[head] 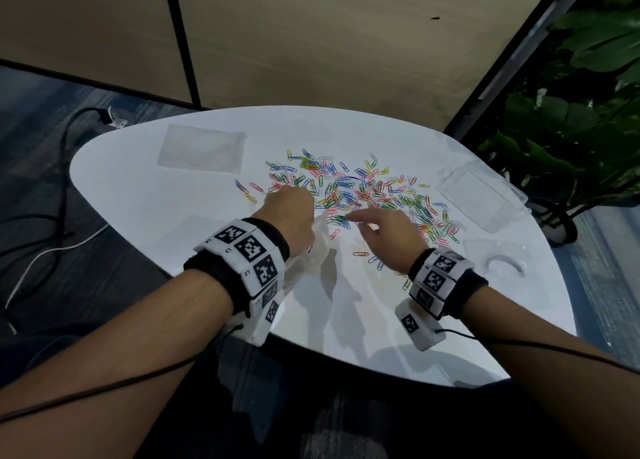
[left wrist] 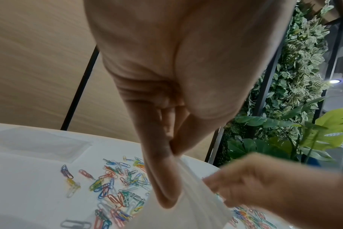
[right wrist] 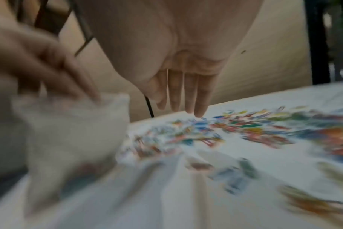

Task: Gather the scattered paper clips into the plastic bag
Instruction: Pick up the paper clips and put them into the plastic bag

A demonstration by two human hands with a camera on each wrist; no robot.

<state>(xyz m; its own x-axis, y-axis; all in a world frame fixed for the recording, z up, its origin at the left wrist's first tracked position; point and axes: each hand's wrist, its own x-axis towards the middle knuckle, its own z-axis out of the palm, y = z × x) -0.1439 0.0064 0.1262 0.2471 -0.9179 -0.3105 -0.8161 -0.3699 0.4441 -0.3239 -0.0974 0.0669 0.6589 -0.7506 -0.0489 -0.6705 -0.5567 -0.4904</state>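
Coloured paper clips [head: 360, 192] lie scattered over the middle of the white table [head: 145, 216]. My left hand [head: 292, 213] pinches the top edge of a clear plastic bag [head: 311, 251], which hangs below it to the table; the left wrist view shows thumb and finger pinching the bag [left wrist: 196, 201]. Just right of the bag, my right hand [head: 381, 226] hovers with straight fingers [right wrist: 194, 99] pointing down at the clips [right wrist: 206, 131], holding nothing that I can see. The right wrist view is motion-blurred.
Another flat clear bag [head: 202, 149] lies at the table's far left. A clear plastic box [head: 481, 195] and its lid [head: 495, 258] sit at the right edge. Potted plants [head: 571, 129] stand beyond the right side. Cables [head: 52, 223] run over the floor at left.
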